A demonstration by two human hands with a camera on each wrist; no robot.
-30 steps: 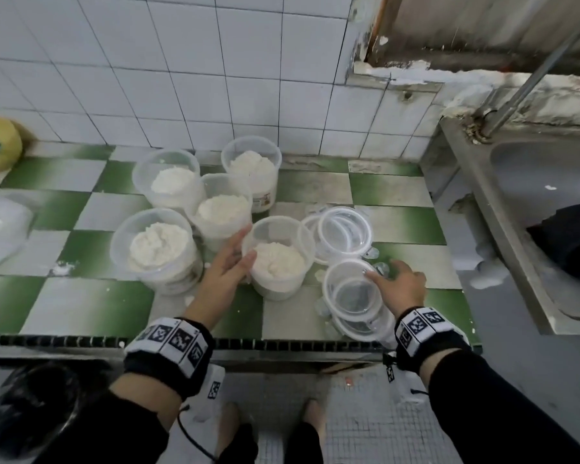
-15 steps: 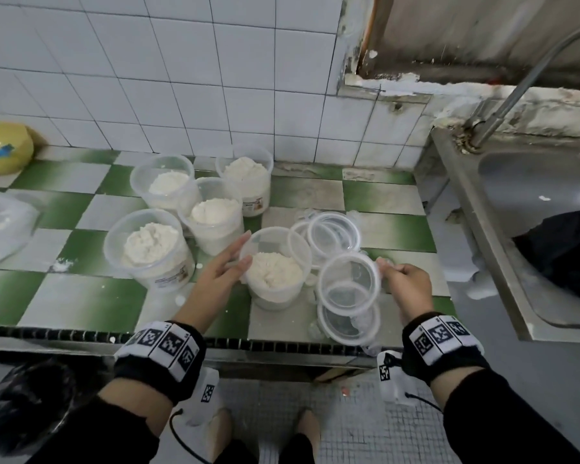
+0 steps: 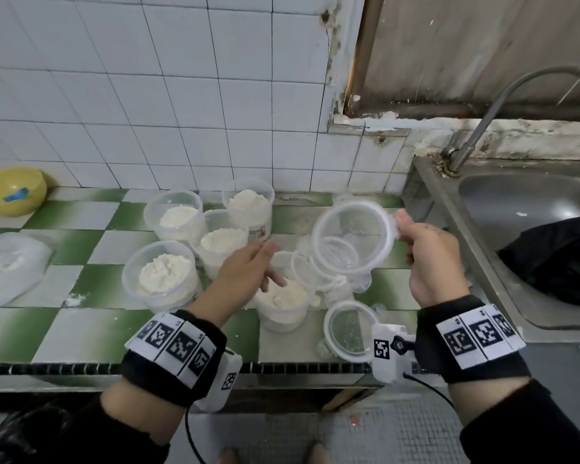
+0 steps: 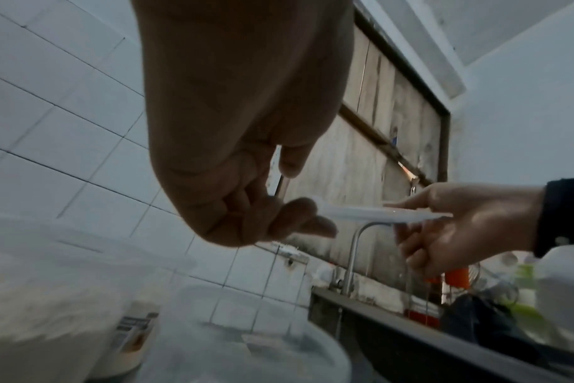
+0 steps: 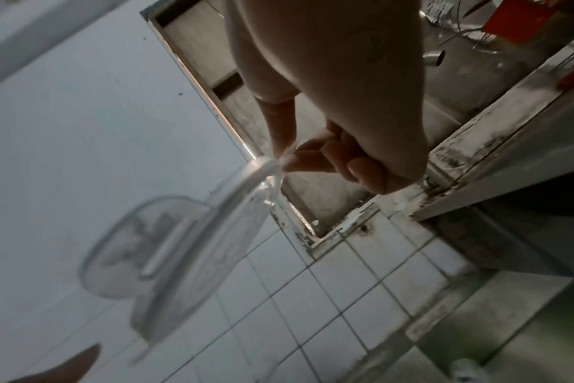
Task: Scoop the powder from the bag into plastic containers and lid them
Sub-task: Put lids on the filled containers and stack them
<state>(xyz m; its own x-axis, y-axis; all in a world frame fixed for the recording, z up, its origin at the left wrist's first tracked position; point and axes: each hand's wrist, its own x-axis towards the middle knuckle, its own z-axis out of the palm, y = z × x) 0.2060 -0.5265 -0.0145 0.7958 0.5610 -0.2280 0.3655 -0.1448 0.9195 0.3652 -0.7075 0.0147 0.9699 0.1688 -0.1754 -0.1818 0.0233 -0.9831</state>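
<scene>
Clear lid (image 3: pixel 354 237) is raised above the desk (image 3: pixel 81 329), pinched at its 3 o'clock rim by the right hand (image 3: pixel 431 259); right wrist view confirms thumb and forefinger closed on the rim. Left hand (image 3: pixel 245 272) hovers over the nearest filled container (image 3: pixel 283 304), fingers loosely extended, holding nothing. Left wrist view shows the lid edge-on. Four more filled containers (image 3: pixel 163 272) stand at 10 o'clock.
</scene>
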